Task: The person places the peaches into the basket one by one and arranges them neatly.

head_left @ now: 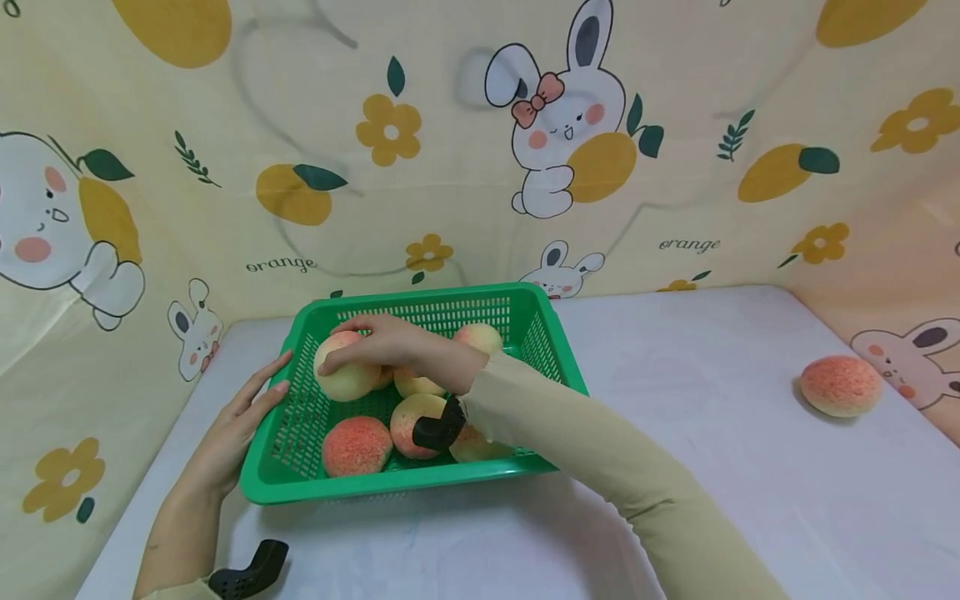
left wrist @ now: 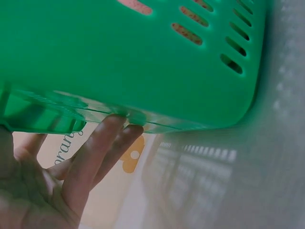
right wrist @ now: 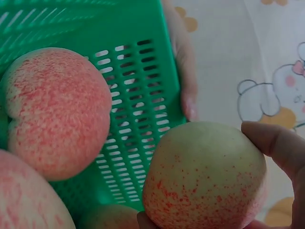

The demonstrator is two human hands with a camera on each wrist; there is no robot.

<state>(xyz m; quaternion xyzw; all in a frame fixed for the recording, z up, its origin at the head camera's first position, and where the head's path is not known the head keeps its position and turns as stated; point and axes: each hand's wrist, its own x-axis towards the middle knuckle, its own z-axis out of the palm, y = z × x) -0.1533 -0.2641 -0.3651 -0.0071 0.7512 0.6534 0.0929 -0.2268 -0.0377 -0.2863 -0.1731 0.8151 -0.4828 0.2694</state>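
Observation:
My right hand reaches into the green basket and grips a pale yellow-green peach with a red-speckled side. In the right wrist view, thumb and fingers stand around this peach, close to the slotted end wall. My left hand is at the basket's left end; in the left wrist view its extended fingers touch the outer wall. Below the gripped peach in the head view lies a redder peach, beside a yellow-pink peach. My right forearm partly covers other peaches.
A single pinkish-red peach lies on the white tabletop at the far right, near the side cloth. Behind the table hangs a cream cloth printed with rabbits and oranges. Another peach sits toward the basket's back.

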